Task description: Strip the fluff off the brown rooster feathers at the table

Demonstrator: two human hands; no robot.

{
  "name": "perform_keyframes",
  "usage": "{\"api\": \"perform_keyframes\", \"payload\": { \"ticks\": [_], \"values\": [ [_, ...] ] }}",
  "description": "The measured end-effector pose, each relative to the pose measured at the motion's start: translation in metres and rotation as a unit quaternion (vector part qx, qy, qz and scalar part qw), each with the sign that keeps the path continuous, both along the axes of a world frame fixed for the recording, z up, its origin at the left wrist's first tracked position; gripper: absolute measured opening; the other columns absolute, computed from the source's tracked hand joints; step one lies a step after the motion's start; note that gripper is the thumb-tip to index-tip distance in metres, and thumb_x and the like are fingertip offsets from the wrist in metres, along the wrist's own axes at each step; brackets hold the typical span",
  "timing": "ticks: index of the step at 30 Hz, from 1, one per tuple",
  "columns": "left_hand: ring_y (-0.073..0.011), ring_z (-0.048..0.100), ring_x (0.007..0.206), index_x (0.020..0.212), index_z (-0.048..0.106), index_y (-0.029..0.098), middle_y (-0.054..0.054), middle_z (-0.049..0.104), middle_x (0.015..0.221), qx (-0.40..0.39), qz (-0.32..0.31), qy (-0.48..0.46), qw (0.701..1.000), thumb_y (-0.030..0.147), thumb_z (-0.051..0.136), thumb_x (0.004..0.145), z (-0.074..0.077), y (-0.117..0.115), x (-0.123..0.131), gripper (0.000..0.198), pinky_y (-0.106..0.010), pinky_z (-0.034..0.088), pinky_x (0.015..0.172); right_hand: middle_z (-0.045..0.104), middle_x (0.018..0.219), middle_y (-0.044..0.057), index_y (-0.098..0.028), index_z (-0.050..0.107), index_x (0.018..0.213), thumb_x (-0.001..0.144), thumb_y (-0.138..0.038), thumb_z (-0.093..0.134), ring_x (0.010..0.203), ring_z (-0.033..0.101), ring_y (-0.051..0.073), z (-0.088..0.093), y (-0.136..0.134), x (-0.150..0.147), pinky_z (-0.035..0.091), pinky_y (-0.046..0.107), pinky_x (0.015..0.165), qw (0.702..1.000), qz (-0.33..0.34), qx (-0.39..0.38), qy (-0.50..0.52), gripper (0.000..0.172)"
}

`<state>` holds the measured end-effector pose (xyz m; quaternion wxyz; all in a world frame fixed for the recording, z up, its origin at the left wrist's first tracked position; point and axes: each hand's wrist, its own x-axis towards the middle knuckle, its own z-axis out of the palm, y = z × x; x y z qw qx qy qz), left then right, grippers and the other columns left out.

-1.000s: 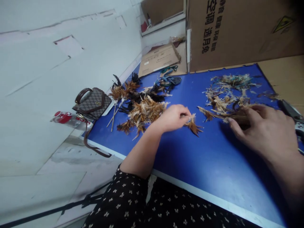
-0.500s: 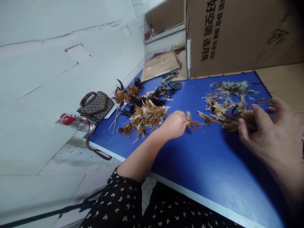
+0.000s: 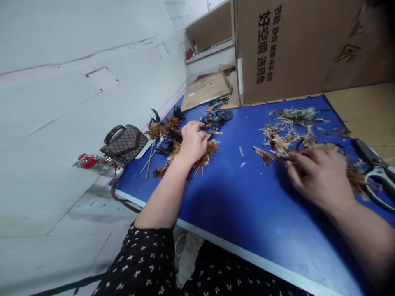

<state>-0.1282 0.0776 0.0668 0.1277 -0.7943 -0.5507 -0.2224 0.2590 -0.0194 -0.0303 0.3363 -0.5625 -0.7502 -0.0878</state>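
My left hand (image 3: 194,142) is over the pile of brown and black feathers (image 3: 211,150) in the middle of the blue table. Its thumb and index finger are apart, with no feather visible between them; the other fingers are curled and partly hidden. At the right, my right hand (image 3: 321,174) has its fingertips bent together on brown feathers (image 3: 265,156) at the near edge of a second pile. Pale and bluish loose feathers (image 3: 296,117) are spread behind that hand. Scissors (image 3: 378,172) with grey handles lie beside it, on some brown feathers.
A checked handbag (image 3: 125,144) and a clear bottle with a red cap (image 3: 98,163) stand at the left edge. Two thin sticks (image 3: 149,162) lie near the bag. Flat cardboard (image 3: 206,90) and a tall cardboard panel (image 3: 296,49) border the blue table (image 3: 222,197) at the back.
My left hand has moved left and away to the feather pile; the small brown bunch it pinched no longer shows. My right hand has shifted left and closed, uncovering the scissors.
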Motion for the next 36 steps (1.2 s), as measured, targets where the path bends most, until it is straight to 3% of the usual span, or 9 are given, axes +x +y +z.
{"api": "perform_keyframes", "payload": {
  "ticks": [2, 4, 7, 10, 15, 19, 24, 31, 36],
  "values": [
    [-0.0368, 0.059, 0.145, 0.1, 0.086, 0.023, -0.016, 0.073, 0.145, 0.041, -0.014, -0.065, 0.997, 0.021, 0.068, 0.102, 0.006, -0.013, 0.013, 0.019, -0.061, 0.042, 0.126, 0.08, 0.124, 0.019, -0.022, 0.087, 0.125, 0.109, -0.049, 0.063, 0.114, 0.069, 0.037, -0.008, 0.0, -0.016, 0.051, 0.06, 0.109, 0.998, 0.059, -0.002, -0.025, 0.039],
    [-0.0327, 0.062, 0.141, 0.103, 0.086, 0.024, -0.014, 0.075, 0.14, 0.055, -0.066, -0.152, 0.985, 0.024, 0.068, 0.105, 0.012, -0.029, 0.031, 0.017, -0.058, 0.045, 0.125, 0.075, 0.143, 0.019, -0.025, 0.086, 0.132, 0.111, -0.054, 0.061, 0.13, 0.065, 0.042, -0.018, 0.0, -0.029, 0.047, 0.065, 0.114, 0.995, 0.081, -0.01, -0.057, 0.044],
    [-0.0259, 0.071, 0.127, 0.1, 0.084, 0.023, -0.012, 0.08, 0.127, -0.005, -0.183, -0.318, 0.93, 0.03, 0.073, 0.105, 0.011, -0.052, 0.063, 0.014, -0.051, 0.053, 0.119, 0.074, 0.148, 0.019, -0.026, 0.085, 0.133, 0.111, -0.058, 0.058, 0.136, 0.06, 0.045, -0.029, 0.001, -0.039, 0.045, 0.069, 0.116, 0.995, 0.06, -0.024, -0.081, 0.047],
    [-0.0214, 0.075, 0.111, 0.09, 0.083, 0.021, -0.01, 0.083, 0.113, -0.131, -0.235, -0.478, 0.836, 0.035, 0.083, 0.098, -0.005, -0.071, 0.094, 0.016, -0.045, 0.058, 0.11, 0.081, 0.132, 0.018, -0.022, 0.086, 0.125, 0.112, -0.052, 0.056, 0.119, 0.065, 0.04, -0.033, 0.002, -0.036, 0.047, 0.066, 0.11, 0.995, 0.047, -0.04, -0.081, 0.044],
    [-0.0149, 0.07, 0.088, 0.094, 0.086, 0.019, -0.005, 0.083, 0.095, -0.352, -0.142, -0.682, 0.625, 0.04, 0.094, 0.084, -0.05, -0.089, 0.133, 0.025, -0.036, 0.058, 0.095, 0.086, 0.116, 0.015, -0.023, 0.088, 0.109, 0.11, -0.049, 0.058, 0.106, 0.07, 0.039, -0.019, -0.004, -0.024, 0.05, 0.064, 0.101, 0.999, 0.03, -0.013, 0.0, 0.04],
    [-0.0136, 0.067, 0.082, 0.089, 0.086, 0.015, -0.006, 0.08, 0.088, -0.411, -0.09, -0.735, 0.532, 0.037, 0.101, 0.073, -0.075, -0.092, 0.155, 0.031, -0.033, 0.052, 0.089, 0.088, 0.115, 0.012, -0.026, 0.088, 0.11, 0.108, -0.044, 0.066, 0.103, 0.076, 0.036, 0.003, -0.014, -0.018, 0.056, 0.062, 0.102, 0.993, 0.029, 0.039, 0.107, 0.028],
    [-0.0159, 0.07, 0.087, 0.087, 0.085, 0.015, -0.007, 0.081, 0.091, -0.398, -0.08, -0.777, 0.482, 0.035, 0.103, 0.069, -0.082, -0.087, 0.175, 0.033, -0.035, 0.051, 0.097, 0.087, 0.118, 0.011, -0.028, 0.088, 0.115, 0.107, -0.039, 0.069, 0.108, 0.08, 0.033, 0.017, -0.023, -0.02, 0.061, 0.057, 0.104, 0.975, 0.09, 0.024, 0.2, 0.024],
    [-0.0175, 0.072, 0.092, 0.089, 0.084, 0.016, -0.007, 0.081, 0.09, -0.365, -0.12, -0.803, 0.455, 0.036, 0.103, 0.069, -0.084, -0.081, 0.19, 0.033, -0.036, 0.051, 0.104, 0.088, 0.108, 0.007, -0.033, 0.089, 0.104, 0.103, -0.037, 0.075, 0.103, 0.082, 0.032, 0.012, -0.024, -0.027, 0.065, 0.054, 0.099, 0.95, 0.169, -0.03, 0.262, 0.015],
    [-0.0194, 0.075, 0.093, 0.086, 0.082, 0.015, -0.01, 0.082, 0.091, -0.422, -0.181, -0.763, 0.456, 0.038, 0.102, 0.07, -0.085, -0.081, 0.174, 0.034, -0.038, 0.055, 0.104, 0.087, 0.108, 0.008, -0.028, 0.087, 0.095, 0.104, -0.047, 0.076, 0.106, 0.081, 0.032, 0.014, -0.022, -0.015, 0.064, 0.053, 0.105, 0.935, 0.09, -0.07, 0.335, 0.024]
  ]
}}
